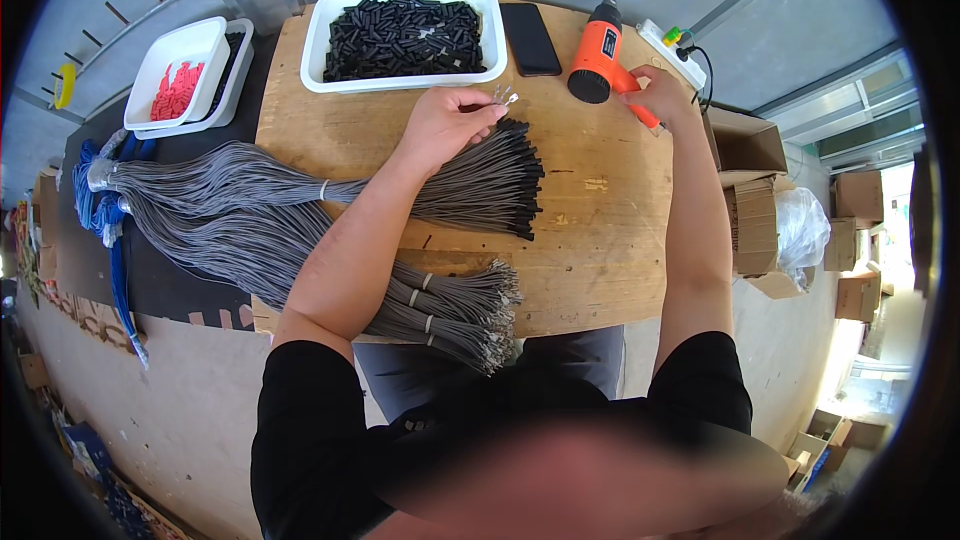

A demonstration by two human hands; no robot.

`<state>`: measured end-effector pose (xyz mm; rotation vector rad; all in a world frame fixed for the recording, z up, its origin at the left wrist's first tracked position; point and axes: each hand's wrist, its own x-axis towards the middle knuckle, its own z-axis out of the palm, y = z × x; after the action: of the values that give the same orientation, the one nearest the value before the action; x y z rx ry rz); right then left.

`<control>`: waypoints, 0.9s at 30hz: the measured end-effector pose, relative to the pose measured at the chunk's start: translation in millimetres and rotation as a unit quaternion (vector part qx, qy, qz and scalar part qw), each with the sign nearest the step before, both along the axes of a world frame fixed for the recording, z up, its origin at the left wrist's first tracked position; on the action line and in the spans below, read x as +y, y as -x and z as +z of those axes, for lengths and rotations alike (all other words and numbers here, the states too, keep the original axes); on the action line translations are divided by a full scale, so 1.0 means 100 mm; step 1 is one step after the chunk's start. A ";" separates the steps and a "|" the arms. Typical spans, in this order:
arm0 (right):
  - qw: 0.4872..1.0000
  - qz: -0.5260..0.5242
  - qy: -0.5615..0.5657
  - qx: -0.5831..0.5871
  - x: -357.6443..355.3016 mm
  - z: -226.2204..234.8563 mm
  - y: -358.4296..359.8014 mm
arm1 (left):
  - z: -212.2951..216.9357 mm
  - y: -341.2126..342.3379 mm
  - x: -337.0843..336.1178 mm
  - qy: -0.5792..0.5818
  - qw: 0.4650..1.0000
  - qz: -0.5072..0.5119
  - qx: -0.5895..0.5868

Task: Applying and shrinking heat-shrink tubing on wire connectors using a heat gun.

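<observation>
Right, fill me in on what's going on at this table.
The person's left hand pinches a few small metal-ended pieces, while the right hand is on the handle of an orange heat gun. On the wooden table lie grey cables, some black-tipped, others with pale metallic-looking ends. Behind them, a white tub holds small black pieces.

Wooden tabletop (600, 240), white tray (313, 45), black phone (531, 38), bundled grey cables (470, 185) lying across it

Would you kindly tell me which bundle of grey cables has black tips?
The far bundle, fanned out beside the left hand; the nearer bundles end in silvery tips instead.
</observation>
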<state>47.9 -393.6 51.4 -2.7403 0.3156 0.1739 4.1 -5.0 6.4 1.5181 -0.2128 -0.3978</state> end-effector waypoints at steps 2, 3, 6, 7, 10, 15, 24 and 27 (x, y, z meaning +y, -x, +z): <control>1.000 -0.014 0.021 0.005 0.04 0.00 0.01 | -0.02 0.01 0.00 0.005 1.000 0.005 -0.005; 1.000 -0.014 0.022 0.005 0.05 0.01 0.02 | -0.02 0.01 0.00 0.009 1.000 0.010 -0.010; 0.999 -0.022 0.004 -0.043 0.03 0.00 0.08 | 0.02 0.01 0.01 -0.004 1.000 0.003 0.001; 0.977 -0.071 -0.172 -0.107 -0.01 -0.02 0.10 | 0.02 0.00 0.00 -0.004 1.000 0.004 0.001; 0.862 -0.090 -0.477 -0.149 0.36 0.10 0.31 | 0.00 0.01 0.03 0.019 1.000 0.014 0.019; 0.621 -0.032 -0.781 -0.056 1.12 -0.04 0.61 | 0.05 0.01 0.00 0.033 0.999 0.005 0.025; 0.588 -0.017 -0.809 -0.015 1.69 -0.44 0.66 | -0.01 -0.01 0.01 0.084 0.995 0.017 0.041; 0.605 -0.005 -0.794 -0.051 1.76 -0.47 0.67 | -0.01 -0.02 0.01 0.075 0.996 0.013 0.039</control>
<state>-19.5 -217.7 4.8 -0.9188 0.0293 0.1576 5.8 -4.4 5.1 1.3534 -0.1571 -0.4103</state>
